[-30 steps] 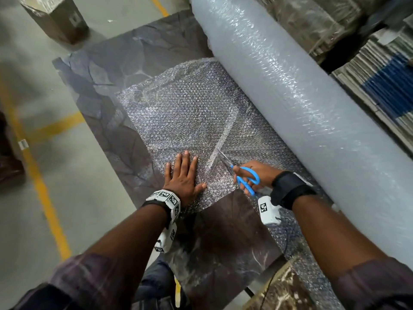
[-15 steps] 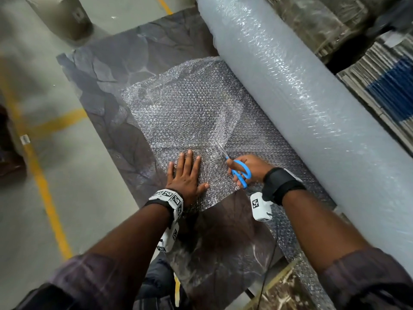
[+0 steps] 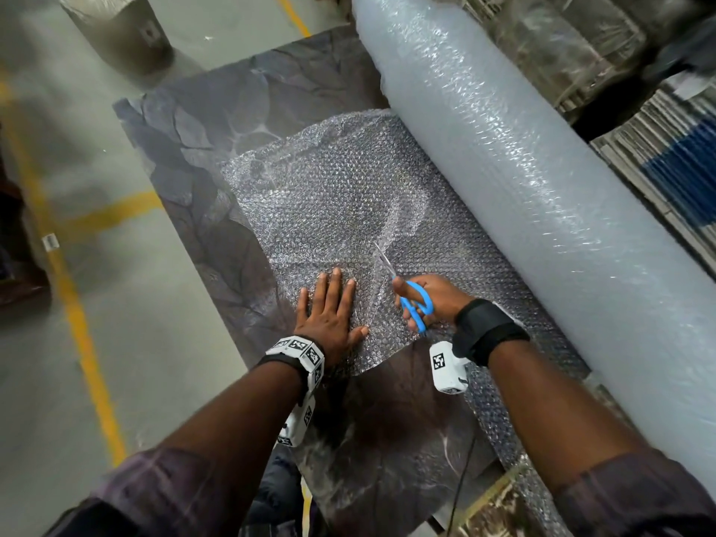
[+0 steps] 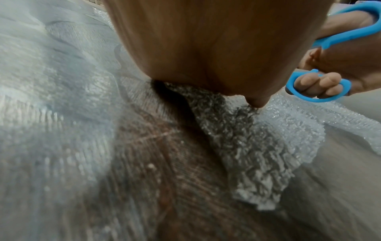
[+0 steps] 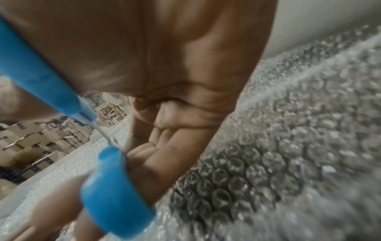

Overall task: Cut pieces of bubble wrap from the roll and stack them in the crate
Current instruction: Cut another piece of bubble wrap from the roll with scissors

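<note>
A big bubble wrap roll (image 3: pixel 523 180) lies along the right side of a dark marbled table (image 3: pixel 240 98). An unrolled sheet of bubble wrap (image 3: pixel 329 203) spreads from it over the table. My left hand (image 3: pixel 329 312) presses flat on the sheet's near part, fingers straight. My right hand (image 3: pixel 430 300) grips blue-handled scissors (image 3: pixel 414 300), with the blades (image 3: pixel 383 259) in the sheet just right of the left hand. In the left wrist view the scissors' handles (image 4: pixel 321 88) show with fingers through the loops. The right wrist view shows the blue handle (image 5: pixel 115 192) above the bubbles (image 5: pixel 268 163). No crate is in view.
Stacks of flattened cardboard (image 3: pixel 666 160) stand behind the roll at the right. A wrapped box (image 3: pixel 120 32) sits on the grey floor at the far left, beside yellow floor lines (image 3: pixel 73 304). The table's near part (image 3: pixel 391 420) is bare.
The scissors have advanced along the cut, away from me, and the right hand followed. The left hand stayed pressed on the sheet.
</note>
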`<action>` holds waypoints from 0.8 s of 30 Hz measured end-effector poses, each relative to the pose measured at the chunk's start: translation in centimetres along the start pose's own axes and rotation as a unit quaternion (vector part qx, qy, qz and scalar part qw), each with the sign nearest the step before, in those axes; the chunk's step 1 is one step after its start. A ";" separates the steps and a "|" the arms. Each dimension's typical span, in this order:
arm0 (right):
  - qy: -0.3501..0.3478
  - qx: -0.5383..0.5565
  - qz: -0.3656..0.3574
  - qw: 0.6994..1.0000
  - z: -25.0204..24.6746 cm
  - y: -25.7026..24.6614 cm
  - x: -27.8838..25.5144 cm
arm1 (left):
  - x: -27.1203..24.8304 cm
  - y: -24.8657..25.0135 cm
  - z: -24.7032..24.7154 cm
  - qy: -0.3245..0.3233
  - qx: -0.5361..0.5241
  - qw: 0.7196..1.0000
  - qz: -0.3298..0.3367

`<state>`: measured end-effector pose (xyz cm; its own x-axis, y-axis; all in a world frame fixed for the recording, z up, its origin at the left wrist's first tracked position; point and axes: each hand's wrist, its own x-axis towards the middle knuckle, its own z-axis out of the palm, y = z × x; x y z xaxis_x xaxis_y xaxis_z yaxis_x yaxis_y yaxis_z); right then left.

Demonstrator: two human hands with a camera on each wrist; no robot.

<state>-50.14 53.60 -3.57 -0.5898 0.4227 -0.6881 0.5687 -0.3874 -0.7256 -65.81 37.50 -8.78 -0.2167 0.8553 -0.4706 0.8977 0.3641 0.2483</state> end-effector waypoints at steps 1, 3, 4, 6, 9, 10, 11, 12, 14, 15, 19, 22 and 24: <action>-0.004 -0.008 -0.001 1.000 0.1 -0.5 0.0 | 0.0 0.0 0.0 0.001 0.001 1.000 0.000; -0.006 -0.019 0.000 1.000 0.0 -1.2 0.0 | 0.0 0.0 0.0 0.003 -0.001 1.000 -0.001; -0.005 -0.022 0.002 1.000 0.0 -1.4 0.1 | 0.0 0.0 0.0 0.003 -0.002 1.000 0.000; -0.001 -0.033 0.005 0.999 -0.1 -1.7 0.3 | 0.0 -0.1 0.1 0.001 -0.002 1.000 0.001; 0.002 -0.040 0.011 0.999 -0.1 -1.9 0.7 | -0.1 -0.1 0.2 0.006 0.004 1.000 0.000; 0.000 -0.038 0.011 0.999 -0.1 -1.9 0.8 | -0.2 -0.1 0.2 0.007 0.003 1.000 0.000; -0.001 -0.038 0.010 0.999 -0.2 -1.8 0.9 | -0.2 0.0 0.1 0.008 0.000 1.000 0.001; 0.001 -0.040 0.009 0.999 -0.2 -1.8 1.0 | -0.2 0.0 0.1 0.008 -0.002 1.000 0.001; 0.007 -0.039 0.005 0.999 -0.2 -1.7 1.3 | -0.3 0.1 -0.1 0.009 -0.005 1.000 0.002; 0.012 -0.038 0.003 0.999 -0.2 -1.8 1.4 | -0.3 0.1 -0.2 0.009 -0.007 1.000 0.003; 0.023 -0.040 -0.009 0.999 -0.1 -1.8 1.8 | -0.4 0.2 -0.2 0.007 -0.006 1.000 0.002; 0.031 -0.056 -0.017 0.998 -0.2 -1.7 2.1 | -0.5 0.2 -0.2 0.007 -0.004 1.000 0.001; 0.036 -0.063 -0.023 0.997 -0.3 -1.6 2.4 | -0.5 0.2 -0.3 0.006 -0.006 1.000 0.003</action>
<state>-52.31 55.44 -4.05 -0.5770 0.4964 -0.6487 0.6123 -0.2627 -0.7457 -65.64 37.31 -8.24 -0.2163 0.8617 -0.4589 0.8941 0.3637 0.2615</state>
